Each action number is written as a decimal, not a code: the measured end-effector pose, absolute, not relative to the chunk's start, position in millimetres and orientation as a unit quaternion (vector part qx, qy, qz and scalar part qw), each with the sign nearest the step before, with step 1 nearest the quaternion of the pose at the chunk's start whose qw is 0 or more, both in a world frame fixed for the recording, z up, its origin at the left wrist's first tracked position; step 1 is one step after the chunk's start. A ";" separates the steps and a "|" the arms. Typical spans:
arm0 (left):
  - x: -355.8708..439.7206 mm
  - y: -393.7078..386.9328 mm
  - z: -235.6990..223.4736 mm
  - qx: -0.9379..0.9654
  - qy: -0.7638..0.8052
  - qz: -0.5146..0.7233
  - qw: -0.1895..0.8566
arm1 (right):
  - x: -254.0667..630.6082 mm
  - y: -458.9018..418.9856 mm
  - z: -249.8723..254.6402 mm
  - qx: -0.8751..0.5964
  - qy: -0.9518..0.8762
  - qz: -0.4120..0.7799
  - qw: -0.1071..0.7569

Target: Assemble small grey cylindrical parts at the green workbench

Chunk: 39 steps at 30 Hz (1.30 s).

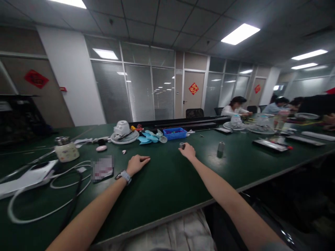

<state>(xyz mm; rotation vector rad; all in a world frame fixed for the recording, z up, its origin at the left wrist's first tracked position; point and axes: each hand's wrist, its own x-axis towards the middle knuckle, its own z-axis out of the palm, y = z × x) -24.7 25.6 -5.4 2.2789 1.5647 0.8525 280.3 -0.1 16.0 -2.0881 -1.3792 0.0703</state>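
My right hand (188, 152) reaches forward over the green table and is closed around a small grey cylinder (181, 145), whose top shows by the fingertips. A similar grey cylinder (221, 147) stands upright on the tabletop to the right of that hand. On the left, my left hand (136, 164) rests on the table with its fingers stretched out and nothing in it; a watch is on that wrist. Beyond both hands lie light blue fan blades (149, 137) and a blue basket (175, 134) with small parts inside.
A white fan part (121, 129) lies on a round grille at the back left. Nearer are a phone (103, 168), white cables (56, 183) and a cream bottle (66, 151). On the right are a tray (270, 145) and more fan parts (237, 122). Other people sit farther along.
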 end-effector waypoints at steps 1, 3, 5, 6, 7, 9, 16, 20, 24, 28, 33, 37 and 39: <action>-24.3 23.7 -4.6 0.785 0.530 0.292 0.135 | 282.2 0.9 14.9 -0.802 -0.512 0.042 0.304; -23.8 24.0 -4.7 0.762 0.537 0.330 0.152 | 279.9 3.3 13.2 -0.806 -0.505 0.045 0.306; -24.2 28.0 -6.8 0.722 0.546 0.391 0.167 | 268.0 3.2 13.1 -0.786 -0.507 -0.058 0.350; -24.6 30.3 -8.3 0.701 0.554 0.415 0.172 | 258.0 1.4 13.3 -0.754 -0.530 -0.109 0.372; -25.0 32.3 -9.8 0.683 0.564 0.430 0.174 | 245.5 -1.2 13.1 -0.710 -0.569 -0.148 0.387; -25.6 34.6 -12.4 0.660 0.581 0.444 0.173 | 215.0 -7.4 10.5 -0.597 -0.690 -0.154 0.379; -25.0 32.9 -14.6 0.664 0.581 0.440 0.165 | 140.8 -9.9 -5.8 -0.449 -0.857 0.031 0.252; -24.5 31.0 -13.3 0.667 0.586 0.430 0.166 | 144.1 -11.7 -0.2 -0.468 -0.843 0.024 0.263; -24.1 27.8 -11.1 0.674 0.585 0.418 0.168 | 144.4 -15.5 2.4 -0.474 -0.838 0.008 0.270; -23.7 25.6 -9.2 0.679 0.586 0.408 0.169 | 156.0 -14.6 8.2 -0.486 -0.827 0.014 0.281; -23.7 27.2 -9.9 0.683 0.585 0.400 0.175 | 225.4 -5.8 33.6 -0.588 -0.726 -0.080 0.347; -24.0 29.1 -11.7 0.685 0.584 0.402 0.166 | 281.5 2.7 40.7 -0.684 -0.635 -0.134 0.334; -24.0 29.4 -11.9 0.684 0.586 0.401 0.168 | 294.1 7.2 37.0 -0.703 -0.627 -0.123 0.313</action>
